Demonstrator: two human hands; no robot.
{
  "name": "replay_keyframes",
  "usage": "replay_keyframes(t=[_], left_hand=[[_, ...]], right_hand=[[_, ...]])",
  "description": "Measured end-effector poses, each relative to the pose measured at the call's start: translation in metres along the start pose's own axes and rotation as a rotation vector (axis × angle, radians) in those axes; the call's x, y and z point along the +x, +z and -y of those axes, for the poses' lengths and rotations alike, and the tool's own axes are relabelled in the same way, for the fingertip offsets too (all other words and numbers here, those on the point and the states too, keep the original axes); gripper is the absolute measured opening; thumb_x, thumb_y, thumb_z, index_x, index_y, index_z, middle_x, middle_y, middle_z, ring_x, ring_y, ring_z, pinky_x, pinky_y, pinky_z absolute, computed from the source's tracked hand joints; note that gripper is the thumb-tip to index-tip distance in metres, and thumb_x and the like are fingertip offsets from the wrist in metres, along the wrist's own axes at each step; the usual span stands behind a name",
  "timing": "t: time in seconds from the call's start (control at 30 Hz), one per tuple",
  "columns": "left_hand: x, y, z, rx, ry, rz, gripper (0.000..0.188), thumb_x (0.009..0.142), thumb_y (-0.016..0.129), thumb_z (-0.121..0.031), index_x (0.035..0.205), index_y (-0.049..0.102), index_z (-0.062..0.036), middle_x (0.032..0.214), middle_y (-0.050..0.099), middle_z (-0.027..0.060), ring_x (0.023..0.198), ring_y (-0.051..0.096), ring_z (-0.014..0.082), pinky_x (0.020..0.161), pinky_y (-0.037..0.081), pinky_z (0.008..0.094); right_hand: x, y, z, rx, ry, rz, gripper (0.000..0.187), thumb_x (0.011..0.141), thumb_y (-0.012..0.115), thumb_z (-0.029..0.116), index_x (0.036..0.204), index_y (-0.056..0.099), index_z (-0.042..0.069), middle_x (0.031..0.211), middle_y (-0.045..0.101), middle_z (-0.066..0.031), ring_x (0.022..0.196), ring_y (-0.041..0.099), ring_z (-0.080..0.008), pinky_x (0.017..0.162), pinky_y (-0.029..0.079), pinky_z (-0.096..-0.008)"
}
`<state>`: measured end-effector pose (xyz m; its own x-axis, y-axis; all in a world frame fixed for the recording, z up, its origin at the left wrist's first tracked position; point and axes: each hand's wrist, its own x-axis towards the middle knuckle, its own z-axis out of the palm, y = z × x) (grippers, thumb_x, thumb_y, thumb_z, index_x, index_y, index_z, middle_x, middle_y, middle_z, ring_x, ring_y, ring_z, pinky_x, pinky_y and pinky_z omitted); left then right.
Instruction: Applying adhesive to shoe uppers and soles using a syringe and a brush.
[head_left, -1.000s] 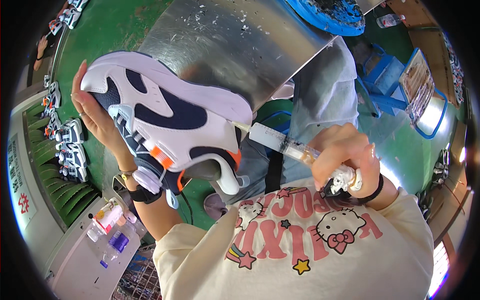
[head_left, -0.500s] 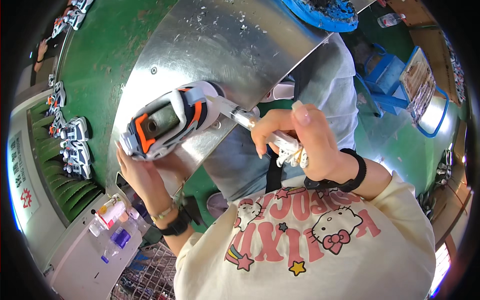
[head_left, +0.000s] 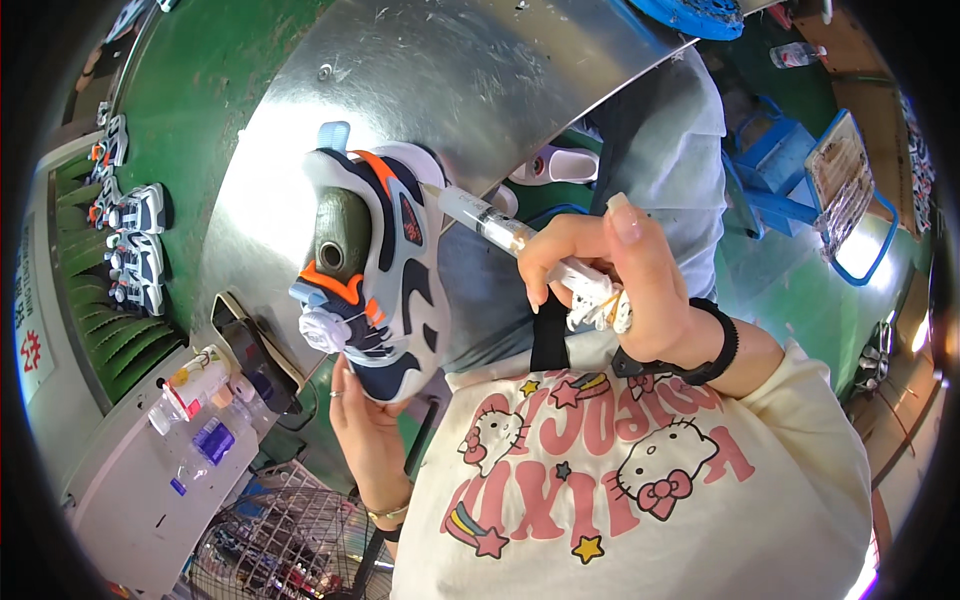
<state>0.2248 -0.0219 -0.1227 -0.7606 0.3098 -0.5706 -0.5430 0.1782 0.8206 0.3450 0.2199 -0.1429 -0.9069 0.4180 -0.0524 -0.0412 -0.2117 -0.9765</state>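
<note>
A white, navy and orange sneaker [head_left: 412, 295] stands tilted at the near edge of the metal table, with a dark green shoe last [head_left: 341, 235] inside it. My left hand [head_left: 365, 425] grips its toe from below, the fingers partly hidden. In my right hand [head_left: 640, 275] is a syringe [head_left: 482, 215], its clear barrel pointing at the shoe's side near the heel. The tip is at or close to the sole's upper edge; contact cannot be made out. A bundle of white laces [head_left: 600, 298], tied with a band, is tucked in the same hand.
The metal table [head_left: 420, 90] has white scraps on it, and a blue round tray [head_left: 700, 18] at its far edge. A white side desk [head_left: 130, 490] holds bottles. More sneakers [head_left: 137, 245] stand at the left; a blue chair [head_left: 800, 185] is at the right.
The sneaker has been turned so that its outer side faces up and its toe points toward me. My left hand has moved right with it. The right hand keeps its hold on the syringe.
</note>
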Motion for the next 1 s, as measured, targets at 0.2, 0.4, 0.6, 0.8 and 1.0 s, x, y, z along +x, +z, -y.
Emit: replay_keyframes(t=[0.2,0.4,0.6,0.8,1.0], left_hand=[[0.004,0.017,0.019,0.057,-0.011,0.293,0.056,0.081,0.058,-0.024,0.123,0.034,0.0031,0.118,0.049,0.0149,0.104,0.054,0.0253,0.09,0.044,0.0382],[0.017,0.034,0.021,-0.051,-0.133,0.427,0.075,0.063,0.072,-0.019,0.122,0.035,0.0051,0.113,0.051,0.0153,0.102,0.055,0.0256,0.089,0.045,0.0371],[0.013,0.052,0.022,-0.157,-0.157,0.401,0.074,0.06,0.071,-0.016,0.121,0.035,0.0048,0.109,0.054,0.0162,0.096,0.058,0.026,0.084,0.048,0.0363],[0.01,0.06,0.025,-0.044,-0.108,0.426,0.075,0.064,0.064,-0.034,0.123,0.036,0.0015,0.112,0.052,0.0157,0.098,0.056,0.0264,0.084,0.047,0.0359],[0.018,0.067,0.042,-0.122,-0.128,0.488,0.078,0.063,0.068,-0.034,0.124,0.035,0.0009,0.113,0.052,0.0154,0.1,0.055,0.0268,0.087,0.046,0.0378]], right_hand=[[-0.009,-0.005,0.006,0.001,0.026,-0.016,0.079,0.089,0.003,0.055,0.073,0.056,-0.001,0.072,0.057,-0.0084,0.056,0.043,-0.0107,0.055,0.034,-0.0227],[-0.015,-0.01,0.015,0.03,0.061,-0.026,0.079,0.09,0.001,0.054,0.072,0.056,0.0,0.071,0.056,-0.0083,0.057,0.044,-0.0108,0.056,0.034,-0.0226],[-0.023,-0.014,0.02,0.002,0.059,0.016,0.08,0.089,0.0,0.054,0.073,0.056,-0.001,0.071,0.057,-0.0089,0.057,0.044,-0.011,0.056,0.034,-0.0229],[-0.03,-0.018,0.026,0.045,0.147,0.069,0.081,0.089,0.001,0.056,0.072,0.056,-0.002,0.07,0.056,-0.0091,0.055,0.043,-0.0109,0.053,0.033,-0.0235],[-0.043,-0.025,0.039,-0.036,0.168,0.083,0.083,0.088,-0.001,0.055,0.069,0.056,-0.001,0.065,0.058,-0.0106,0.047,0.045,-0.0124,0.048,0.035,-0.0244]])
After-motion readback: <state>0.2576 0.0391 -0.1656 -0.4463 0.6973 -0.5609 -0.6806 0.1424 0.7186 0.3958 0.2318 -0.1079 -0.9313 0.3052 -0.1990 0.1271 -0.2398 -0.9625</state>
